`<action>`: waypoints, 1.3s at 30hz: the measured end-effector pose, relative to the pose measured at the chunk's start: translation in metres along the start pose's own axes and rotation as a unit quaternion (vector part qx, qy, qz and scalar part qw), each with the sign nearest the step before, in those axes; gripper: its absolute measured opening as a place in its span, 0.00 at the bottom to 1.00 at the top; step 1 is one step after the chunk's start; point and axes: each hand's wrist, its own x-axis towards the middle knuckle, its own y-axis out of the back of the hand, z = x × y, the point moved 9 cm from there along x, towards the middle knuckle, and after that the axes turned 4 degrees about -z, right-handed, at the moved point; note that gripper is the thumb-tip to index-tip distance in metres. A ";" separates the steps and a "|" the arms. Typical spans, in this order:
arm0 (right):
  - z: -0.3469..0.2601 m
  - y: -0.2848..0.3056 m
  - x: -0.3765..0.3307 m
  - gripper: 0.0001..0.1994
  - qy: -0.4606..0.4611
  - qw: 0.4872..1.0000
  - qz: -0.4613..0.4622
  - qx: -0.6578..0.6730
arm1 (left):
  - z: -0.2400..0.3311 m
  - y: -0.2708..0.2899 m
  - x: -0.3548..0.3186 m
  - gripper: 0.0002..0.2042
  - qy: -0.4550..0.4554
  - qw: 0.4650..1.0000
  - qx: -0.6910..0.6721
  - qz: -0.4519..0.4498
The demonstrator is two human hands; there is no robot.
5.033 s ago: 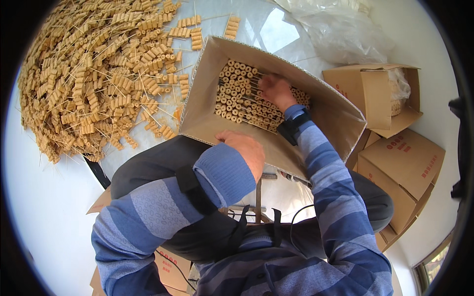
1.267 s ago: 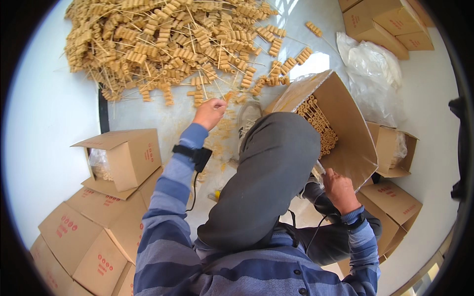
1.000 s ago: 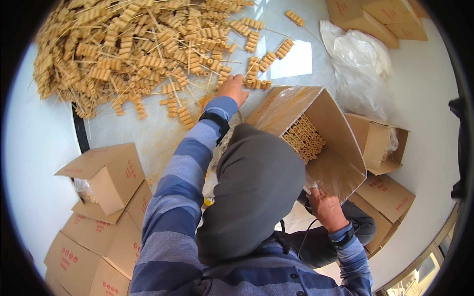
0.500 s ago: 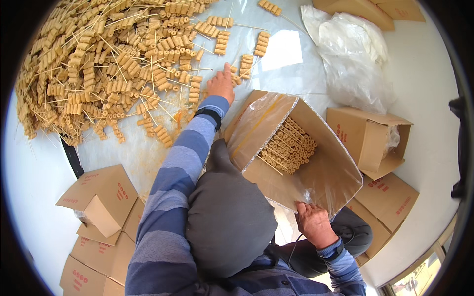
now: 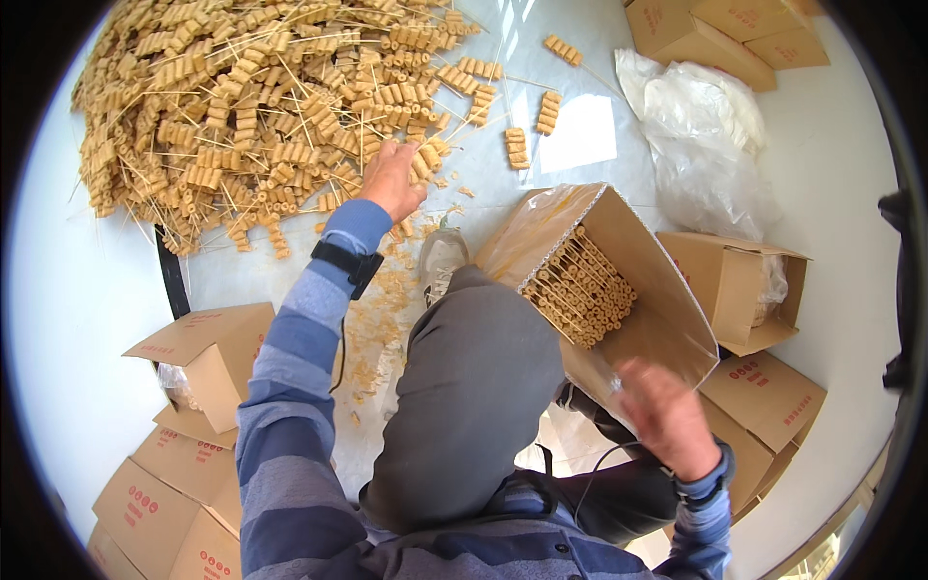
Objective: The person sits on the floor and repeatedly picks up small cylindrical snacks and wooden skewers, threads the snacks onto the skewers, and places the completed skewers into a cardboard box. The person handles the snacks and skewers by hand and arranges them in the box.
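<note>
At the right edge of a big pile of skewered tan rolls, my left hand is bent with its fingers closed round a few skewered rolls. Part of what it grips is hidden behind the fingers. My right hand is smeared by motion beside the near rim of an open cardboard box, and its fingers are not clear. Inside that tilted, plastic-lined box, skewered rolls lie stacked in neat rows. Several single skewers are scattered on the pale surface right of the pile.
Clear plastic bags lie beyond the box. More cardboard boxes stand at the right, far right and lower left. Crumbs cover the floor near my shoe. My bent knee is between my arms.
My left hand has moved left toward the pile, from pointing at loose skewers to closing on some. The right hand has come off the box rim. My leg has shifted, and a shoe now shows.
</note>
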 end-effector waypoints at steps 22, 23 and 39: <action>-0.075 0.050 0.177 0.06 0.053 0.956 0.070 -0.279 | 0.163 0.113 -0.128 0.37 -0.354 0.930 0.044 0.089; -0.071 0.048 0.176 0.06 0.048 0.961 0.066 -0.266 | 0.163 0.112 -0.130 0.36 -0.363 0.927 0.037 0.089; -0.027 0.012 0.193 0.13 -0.176 0.895 -0.067 0.405 | 0.189 0.151 -0.163 0.13 -0.447 0.851 0.096 0.258</action>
